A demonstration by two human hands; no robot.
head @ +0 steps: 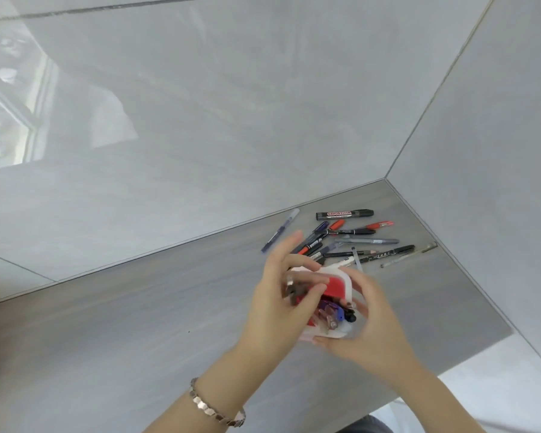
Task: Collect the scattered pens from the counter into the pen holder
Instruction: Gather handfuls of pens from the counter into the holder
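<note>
Clearly both hands are busy: right hand [369, 320] clamps the pen holder [341, 282]; left hand [291, 295] fingers pinch pens, probably, inside its mouth. Beyond the fingertips, scattered pens [350, 242] on the counter [138, 323]: light, stiff, slick. Grip mid-barrel.

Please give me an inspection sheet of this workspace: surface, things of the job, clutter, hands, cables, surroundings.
Surface: grey counter, set in a corner.
Job's things: pen holder, white and red, some pens inside; loose pens in a pile behind it; black whiteboard marker and one blue pen lie apart.
Clutter: nothing seen.
Hands: left hand grips the pen holder with fingers at its opening; right hand holds its side. A bracelet is on the left wrist.
Cables: nothing seen.
Surroundings: glossy grey wall tiles on two sides.
</note>
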